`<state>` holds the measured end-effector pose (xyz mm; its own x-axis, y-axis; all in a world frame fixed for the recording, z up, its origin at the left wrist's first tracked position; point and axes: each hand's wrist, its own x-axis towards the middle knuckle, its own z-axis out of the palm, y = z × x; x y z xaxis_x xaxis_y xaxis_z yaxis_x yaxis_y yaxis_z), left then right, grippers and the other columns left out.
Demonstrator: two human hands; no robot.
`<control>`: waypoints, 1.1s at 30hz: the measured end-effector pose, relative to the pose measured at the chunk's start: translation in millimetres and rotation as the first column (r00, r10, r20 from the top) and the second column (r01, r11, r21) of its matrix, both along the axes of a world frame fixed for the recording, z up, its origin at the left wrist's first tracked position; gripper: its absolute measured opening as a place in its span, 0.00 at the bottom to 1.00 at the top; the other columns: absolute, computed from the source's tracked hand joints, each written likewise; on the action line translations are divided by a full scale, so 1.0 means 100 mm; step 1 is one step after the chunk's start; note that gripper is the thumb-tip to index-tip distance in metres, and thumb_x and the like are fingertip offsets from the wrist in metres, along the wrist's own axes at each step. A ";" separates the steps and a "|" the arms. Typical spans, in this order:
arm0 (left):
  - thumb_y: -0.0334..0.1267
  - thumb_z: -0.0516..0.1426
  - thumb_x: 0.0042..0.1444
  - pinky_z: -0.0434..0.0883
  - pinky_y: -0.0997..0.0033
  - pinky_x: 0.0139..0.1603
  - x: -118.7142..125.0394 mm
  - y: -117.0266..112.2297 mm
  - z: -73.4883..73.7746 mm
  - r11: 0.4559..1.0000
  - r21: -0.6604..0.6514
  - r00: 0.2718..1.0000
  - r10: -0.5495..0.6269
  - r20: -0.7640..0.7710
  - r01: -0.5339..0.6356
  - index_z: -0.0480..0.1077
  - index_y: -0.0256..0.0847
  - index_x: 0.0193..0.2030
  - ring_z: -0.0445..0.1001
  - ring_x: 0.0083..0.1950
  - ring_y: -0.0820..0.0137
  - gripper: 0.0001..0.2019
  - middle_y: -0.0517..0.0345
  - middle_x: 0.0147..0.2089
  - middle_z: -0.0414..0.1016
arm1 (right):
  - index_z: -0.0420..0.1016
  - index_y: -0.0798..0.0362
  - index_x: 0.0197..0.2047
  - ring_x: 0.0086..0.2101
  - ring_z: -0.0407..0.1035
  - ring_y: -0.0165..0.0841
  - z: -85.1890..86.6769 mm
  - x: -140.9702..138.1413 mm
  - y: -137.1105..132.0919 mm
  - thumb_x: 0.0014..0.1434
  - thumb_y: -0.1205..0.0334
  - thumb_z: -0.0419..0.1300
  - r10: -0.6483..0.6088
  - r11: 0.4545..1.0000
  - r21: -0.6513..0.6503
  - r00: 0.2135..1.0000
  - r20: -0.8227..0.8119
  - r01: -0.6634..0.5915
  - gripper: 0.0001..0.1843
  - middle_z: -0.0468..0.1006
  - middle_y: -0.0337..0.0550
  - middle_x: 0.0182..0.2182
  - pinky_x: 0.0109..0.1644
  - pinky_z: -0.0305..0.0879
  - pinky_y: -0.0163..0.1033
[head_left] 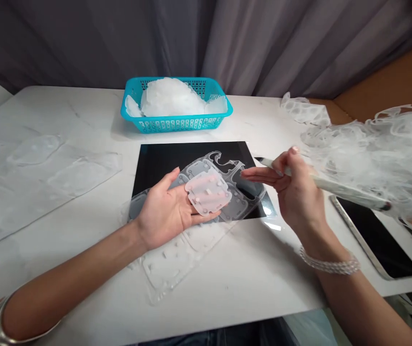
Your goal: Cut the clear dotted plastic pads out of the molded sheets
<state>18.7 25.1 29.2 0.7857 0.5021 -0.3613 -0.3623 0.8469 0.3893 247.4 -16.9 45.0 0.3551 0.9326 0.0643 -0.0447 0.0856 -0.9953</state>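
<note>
My left hand (166,206) lies palm up over the black mat (162,161), fingers stretched out, with a translucent white rubbery pad (208,192) resting on the fingertips. Under it a clear sheet of cut-out shapes (177,259) runs from the mat down toward me. My right hand (292,192) hovers just right of the pad, gripping a white pen-like knife (335,187) whose dark tip points left toward the mat's far right corner; its index and middle fingers reach toward the pad.
A turquoise basket (177,122) piled with white pads stands behind the mat. A heap of clear cut-out waste (375,158) covers the right side. A dark tablet (375,238) lies by the right edge. Clear sheets (47,168) lie at left.
</note>
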 end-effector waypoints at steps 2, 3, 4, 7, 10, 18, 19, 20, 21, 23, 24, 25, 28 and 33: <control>0.59 0.44 0.66 0.57 0.44 0.69 0.00 -0.01 0.01 1.000 -0.004 1.000 -0.013 -0.009 0.013 0.62 0.29 0.68 0.66 0.67 0.47 0.36 0.36 0.64 0.70 | 0.60 0.49 0.26 0.35 0.80 0.43 -0.03 -0.05 -0.01 0.62 0.43 0.62 0.063 0.997 -0.052 0.998 0.000 -0.063 0.23 0.80 0.42 0.26 0.48 0.75 0.51; 0.59 0.43 0.66 0.57 0.44 0.69 0.01 -0.02 0.02 1.000 -0.003 1.000 -0.019 -0.015 0.019 0.62 0.29 0.67 0.66 0.67 0.47 0.36 0.36 0.64 0.70 | 0.61 0.49 0.27 0.37 0.80 0.42 -0.04 -0.08 -0.02 0.62 0.45 0.63 0.101 0.992 -0.079 0.995 0.003 -0.101 0.22 0.81 0.43 0.28 0.48 0.75 0.51; 0.59 0.43 0.66 0.57 0.44 0.69 0.01 -0.03 0.03 1.000 0.000 0.999 -0.024 -0.021 0.024 0.62 0.29 0.67 0.66 0.67 0.47 0.37 0.35 0.64 0.70 | 0.62 0.49 0.28 0.38 0.79 0.42 -0.04 -0.10 -0.04 0.61 0.47 0.64 0.143 0.985 -0.103 0.990 0.008 -0.142 0.20 0.81 0.43 0.30 0.48 0.75 0.50; 0.60 0.42 0.66 0.57 0.44 0.69 0.02 -0.04 0.03 0.999 0.020 0.999 -0.045 -0.018 0.045 0.63 0.28 0.67 0.65 0.68 0.47 0.37 0.35 0.64 0.70 | 0.60 0.49 0.27 0.36 0.76 0.37 -0.05 -0.16 -0.07 0.60 0.53 0.67 0.236 0.965 -0.133 0.970 0.062 -0.226 0.20 0.77 0.39 0.29 0.43 0.74 0.44; 0.59 0.42 0.67 0.56 0.44 0.70 0.01 -0.05 0.03 0.998 0.033 0.998 -0.061 -0.008 0.061 0.63 0.29 0.67 0.64 0.69 0.48 0.37 0.35 0.65 0.69 | 0.56 0.49 0.27 0.31 0.71 0.33 -0.05 -0.18 -0.10 0.58 0.60 0.68 0.299 0.949 -0.128 0.952 0.072 -0.288 0.21 0.71 0.35 0.25 0.35 0.67 0.37; 0.60 0.41 0.67 0.57 0.44 0.69 0.02 -0.06 0.04 0.996 0.045 0.997 -0.076 -0.013 0.076 0.62 0.27 0.67 0.66 0.68 0.47 0.37 0.33 0.65 0.68 | 0.57 0.49 0.28 0.32 0.71 0.33 -0.03 -0.16 -0.09 0.55 0.63 0.69 0.291 0.949 -0.119 0.956 -0.035 -0.293 0.21 0.76 0.37 0.27 0.36 0.68 0.38; 0.60 0.41 0.67 0.57 0.44 0.69 0.02 -0.06 0.04 0.996 0.044 0.997 -0.074 -0.016 0.074 0.62 0.27 0.67 0.66 0.68 0.47 0.37 0.33 0.65 0.69 | 0.57 0.49 0.28 0.31 0.71 0.33 -0.03 -0.16 -0.09 0.55 0.62 0.69 0.295 0.948 -0.115 0.955 -0.039 -0.297 0.21 0.75 0.37 0.27 0.35 0.67 0.38; 0.59 0.41 0.67 0.57 0.44 0.69 0.02 -0.06 0.05 0.996 0.042 0.997 -0.071 -0.018 0.072 0.62 0.27 0.67 0.65 0.68 0.47 0.37 0.33 0.65 0.69 | 0.57 0.49 0.28 0.31 0.71 0.32 -0.03 -0.17 -0.09 0.56 0.62 0.69 0.303 0.945 -0.113 0.952 -0.041 -0.306 0.21 0.75 0.37 0.27 0.35 0.67 0.37; 0.59 0.41 0.67 0.57 0.44 0.69 0.03 -0.06 0.05 0.997 0.038 0.997 -0.069 -0.022 0.070 0.62 0.27 0.67 0.66 0.68 0.47 0.37 0.33 0.65 0.69 | 0.58 0.49 0.28 0.30 0.70 0.32 -0.03 -0.17 -0.10 0.56 0.62 0.69 0.314 0.942 -0.111 0.948 -0.042 -0.317 0.21 0.76 0.37 0.27 0.34 0.66 0.37; 0.59 0.41 0.67 0.58 0.45 0.69 0.03 -0.07 0.07 0.997 0.031 0.997 -0.065 -0.034 0.066 0.61 0.26 0.68 0.66 0.68 0.47 0.38 0.32 0.65 0.69 | 0.58 0.49 0.28 0.29 0.69 0.31 -0.03 -0.18 -0.11 0.56 0.64 0.69 0.329 0.936 -0.114 0.943 -0.038 -0.331 0.20 0.77 0.37 0.28 0.32 0.65 0.36; 0.59 0.41 0.67 0.58 0.45 0.69 0.03 -0.08 0.07 0.998 0.030 0.997 -0.062 -0.042 0.063 0.60 0.26 0.68 0.66 0.68 0.47 0.38 0.32 0.65 0.68 | 0.58 0.49 0.28 0.29 0.69 0.31 -0.03 -0.18 -0.11 0.56 0.64 0.69 0.324 0.938 -0.116 0.946 -0.034 -0.325 0.20 0.78 0.38 0.29 0.32 0.64 0.36; 0.59 0.42 0.67 0.58 0.45 0.69 0.04 -0.08 0.07 0.998 0.031 0.997 -0.056 -0.053 0.058 0.58 0.26 0.69 0.66 0.67 0.47 0.38 0.31 0.65 0.68 | 0.58 0.49 0.28 0.30 0.70 0.31 -0.03 -0.18 -0.11 0.56 0.65 0.69 0.303 0.946 -0.113 0.953 -0.023 -0.304 0.20 0.79 0.38 0.29 0.32 0.64 0.36; 0.59 0.44 0.66 0.58 0.47 0.70 0.04 -0.11 0.08 0.999 0.049 0.996 -0.013 -0.088 0.018 0.51 0.30 0.72 0.68 0.66 0.49 0.38 0.32 0.67 0.65 | 0.58 0.50 0.28 0.31 0.72 0.32 -0.01 -0.16 -0.10 0.55 0.64 0.70 0.187 0.980 -0.072 0.982 0.028 -0.185 0.21 0.80 0.40 0.31 0.34 0.66 0.36; 0.57 0.43 0.65 0.59 0.49 0.70 0.04 -0.14 0.08 0.993 0.117 0.986 0.016 -0.167 0.004 0.43 0.31 0.75 0.68 0.67 0.51 0.40 0.33 0.70 0.61 | 0.56 0.49 0.27 0.29 0.72 0.32 0.03 -0.13 -0.09 0.56 0.62 0.69 0.079 0.997 0.002 0.993 0.092 -0.080 0.21 0.81 0.40 0.31 0.35 0.68 0.38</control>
<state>23.2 11.4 37.4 0.7159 0.5528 -0.4265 -0.2882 0.7904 0.5405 234.7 -26.3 47.9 0.2721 0.9572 0.0984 0.0396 0.0910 -0.9951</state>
